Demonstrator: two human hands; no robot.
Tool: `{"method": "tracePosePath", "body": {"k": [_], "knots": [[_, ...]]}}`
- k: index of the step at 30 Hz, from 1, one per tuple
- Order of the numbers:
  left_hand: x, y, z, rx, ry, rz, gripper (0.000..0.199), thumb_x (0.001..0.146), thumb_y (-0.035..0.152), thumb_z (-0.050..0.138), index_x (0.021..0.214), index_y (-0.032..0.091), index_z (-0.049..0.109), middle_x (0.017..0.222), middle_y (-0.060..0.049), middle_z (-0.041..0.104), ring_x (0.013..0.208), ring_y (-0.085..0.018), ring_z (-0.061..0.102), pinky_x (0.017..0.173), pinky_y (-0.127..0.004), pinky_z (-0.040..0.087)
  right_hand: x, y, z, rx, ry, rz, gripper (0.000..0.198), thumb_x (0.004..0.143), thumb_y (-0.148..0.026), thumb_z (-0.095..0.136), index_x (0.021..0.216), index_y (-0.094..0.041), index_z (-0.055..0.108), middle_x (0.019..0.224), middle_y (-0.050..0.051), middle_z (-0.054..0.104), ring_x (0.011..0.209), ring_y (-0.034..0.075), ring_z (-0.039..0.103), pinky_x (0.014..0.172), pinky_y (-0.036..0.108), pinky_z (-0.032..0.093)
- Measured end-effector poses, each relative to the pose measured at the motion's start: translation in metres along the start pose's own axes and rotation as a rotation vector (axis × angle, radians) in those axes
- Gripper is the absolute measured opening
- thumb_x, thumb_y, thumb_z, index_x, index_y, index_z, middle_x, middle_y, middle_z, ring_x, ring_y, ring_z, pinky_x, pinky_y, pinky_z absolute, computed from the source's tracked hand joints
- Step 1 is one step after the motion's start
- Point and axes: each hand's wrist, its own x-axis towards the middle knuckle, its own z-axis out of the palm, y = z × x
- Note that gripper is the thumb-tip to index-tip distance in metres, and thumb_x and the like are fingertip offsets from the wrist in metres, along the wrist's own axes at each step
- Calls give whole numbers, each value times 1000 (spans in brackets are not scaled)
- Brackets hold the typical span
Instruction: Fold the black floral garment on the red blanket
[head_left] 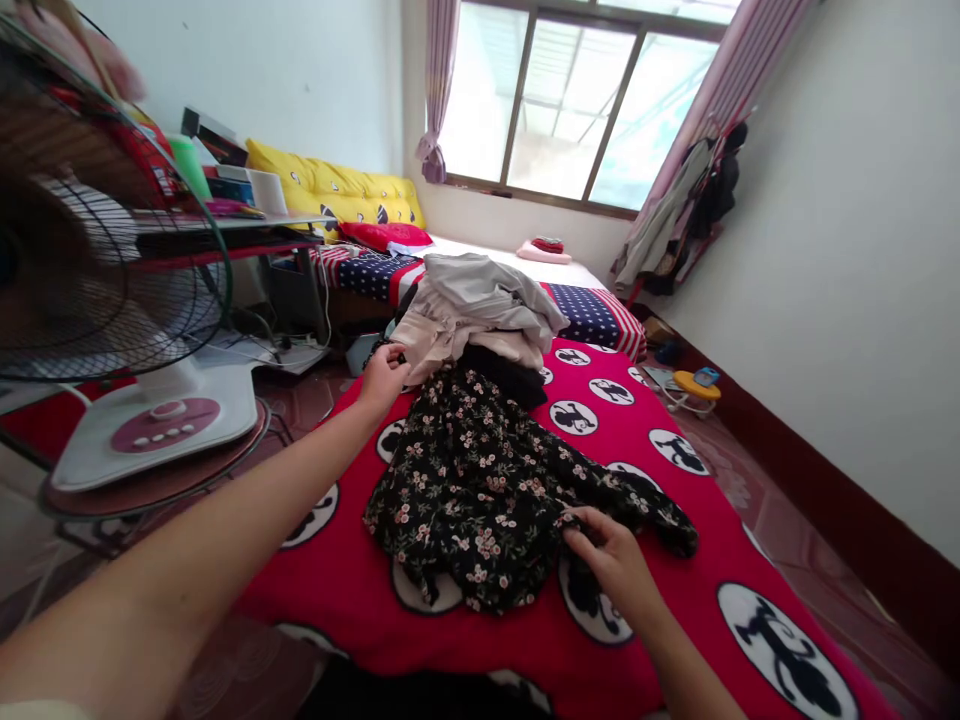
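The red bed (675, 620) fills the lower centre, its right edge slanting toward the lower right corner, leaving room right of the floral garment (480, 490), spread mid-frame. A clothes pile (487, 300) sits at the garment's upper end. Of 2 hands, the left (385, 378), arm outstretched from lower left, pinches dark cloth (401, 358); the right (613, 558), lower centre-right, pinches the garment's edge.

- The bare left hand (385, 378) reaches far out, its thumb and fingers pinched together.
- Behind that grip, the long, bare left arm (225, 540) is almost straight.
- The bare right hand (613, 558) is closer in, thumb and fingers pinched too.
- Behind this grip, the bare right forearm (679, 640) slants down to the right.
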Motion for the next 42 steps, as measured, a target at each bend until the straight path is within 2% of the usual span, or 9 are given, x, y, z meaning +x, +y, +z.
{"method": "tracePosePath", "body": {"k": [2,6,9,12,15,19,27,35,42], "knots": [[-42,2,-4,55,-109,48,29,79,25,66,106,14,63,112,-10,64,104,-23,58,94,-39,45,-1,3,2,29,19,7,26,81,-43,58,78,-18,63,73,1,61,72,17,55,65,26,44],[-121,19,-22,250,-849,355,26,89,39,54,99,21,69,110,-7,66,106,-21,58,96,-33,43,-4,-9,-2,102,36,-4,28,80,-45,60,76,-18,61,70,0,58,69,16,52,63,25,43],[-142,18,-43,419,-1141,458,33,89,43,52,76,20,71,80,-6,68,81,-17,61,80,-27,45,-2,-19,-13,206,106,23,25,80,-43,61,77,-18,63,73,0,61,72,17,54,65,25,44],[-117,1,-70,744,-1052,503,37,87,44,54,61,21,66,65,-5,64,74,-19,59,84,-32,41,7,-10,-28,376,288,88,24,74,-42,64,81,-19,65,77,1,65,75,18,59,68,28,47],[-75,-18,-94,1081,-700,390,25,73,34,68,54,19,62,74,-8,66,85,-26,60,94,-44,35,18,13,-42,431,587,153,32,69,-42,64,90,-18,64,84,3,67,79,21,61,73,33,50],[-62,-17,-98,1132,-460,326,6,73,21,64,71,20,69,97,-11,66,98,-30,59,94,-45,38,13,21,-45,-31,780,5,44,72,-37,62,113,-18,57,118,11,60,110,27,55,95,43,43],[-191,13,-29,578,-945,554,50,79,27,63,127,29,53,125,-6,57,108,-23,55,91,-34,47,-20,-7,16,-597,-96,-432,35,73,-25,70,107,-29,64,120,6,60,111,28,54,94,46,42],[-190,1,-11,599,-900,483,17,85,18,50,91,23,66,96,-4,64,93,-20,56,83,-32,46,-13,-34,44,-539,-60,-417,12,86,-13,52,85,-21,61,83,4,66,82,22,59,77,37,45],[-128,1,-81,124,-655,-70,19,81,33,45,85,20,59,78,-1,62,75,-19,57,68,-28,47,-32,-51,51,-277,-18,-506,22,85,-25,60,108,-24,59,115,6,63,108,21,56,95,35,44]]}}
